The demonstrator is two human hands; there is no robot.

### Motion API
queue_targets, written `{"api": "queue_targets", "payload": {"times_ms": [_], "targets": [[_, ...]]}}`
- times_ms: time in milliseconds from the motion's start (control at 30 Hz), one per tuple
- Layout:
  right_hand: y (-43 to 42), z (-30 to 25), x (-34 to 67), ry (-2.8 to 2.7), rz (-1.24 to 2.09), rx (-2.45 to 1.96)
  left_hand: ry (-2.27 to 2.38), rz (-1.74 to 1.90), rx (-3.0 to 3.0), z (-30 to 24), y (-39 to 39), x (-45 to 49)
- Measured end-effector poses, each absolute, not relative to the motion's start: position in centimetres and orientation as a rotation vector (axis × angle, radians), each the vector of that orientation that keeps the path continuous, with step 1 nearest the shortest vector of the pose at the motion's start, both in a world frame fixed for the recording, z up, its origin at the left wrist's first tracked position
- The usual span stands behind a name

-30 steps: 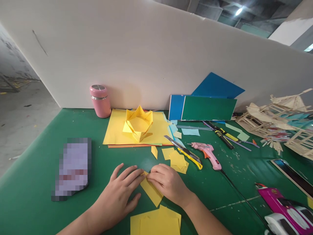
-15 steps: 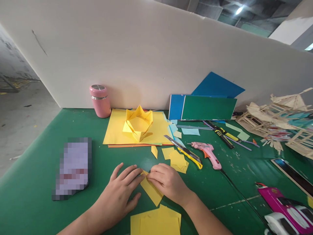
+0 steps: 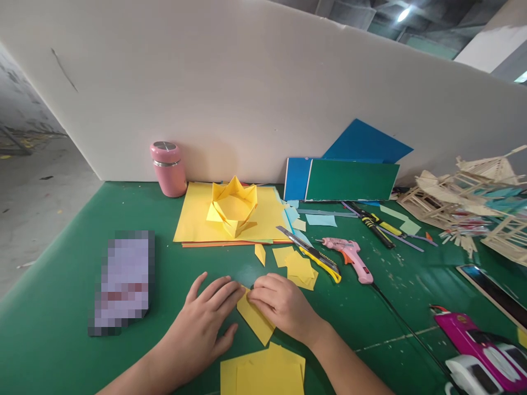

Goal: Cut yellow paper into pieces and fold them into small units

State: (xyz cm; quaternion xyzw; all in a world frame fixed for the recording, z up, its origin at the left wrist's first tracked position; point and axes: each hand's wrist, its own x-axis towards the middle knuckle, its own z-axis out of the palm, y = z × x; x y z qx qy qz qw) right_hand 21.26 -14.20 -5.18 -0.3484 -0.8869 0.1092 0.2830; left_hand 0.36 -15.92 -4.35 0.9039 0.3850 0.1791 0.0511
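Between my hands a small folded piece of yellow paper (image 3: 256, 319) lies slantwise on the green table (image 3: 173, 304). My left hand (image 3: 212, 310) rests at its upper left corner, fingers spread and fingertips touching the paper. The fingers of my right hand (image 3: 282, 304) are curled together, pinching the paper's upper right edge. Just below, nearest me, is a stack of yellow paper sheets (image 3: 263, 378). Beyond my hands stands a folded yellow paper ring with pointed tips (image 3: 233, 206), set on a pile of coloured paper (image 3: 191, 222). A small folded yellow piece (image 3: 259, 254) lies in between.
Right of my hands lie yellow paper squares (image 3: 300, 267), a utility knife (image 3: 321, 262) and a pink glue gun (image 3: 349, 255) with its cord. Pliers, a phone (image 3: 494, 293) and stick models (image 3: 453, 203) are farther right. A pink flask (image 3: 169, 173) stands at the back left, before a white board (image 3: 230, 88).
Almost nothing differs. My hands stay on the folded yellow paper, with only a tiny shift of the left fingers and a slight shift of the whole view.
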Motion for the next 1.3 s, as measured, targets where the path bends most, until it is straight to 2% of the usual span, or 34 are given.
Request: {"api": "queue_targets", "payload": {"times_ms": [567, 867, 1300], "targets": [[-14.4, -4.5, 21.7, -2.366, 0.277, -1.010, 1.222, 0.613, 2.750, -4.4, -16.0, 0.6], [-14.2, -4.8, 22.2, -2.287, 0.447, -1.060, 1.200, 0.608, 2.743, -4.5, -16.1, 0.4], [-13.9, -4.9, 22.6, -2.307, 0.374, -0.971, 1.205, 0.612, 2.733, -4.6, -16.0, 0.4]]}}
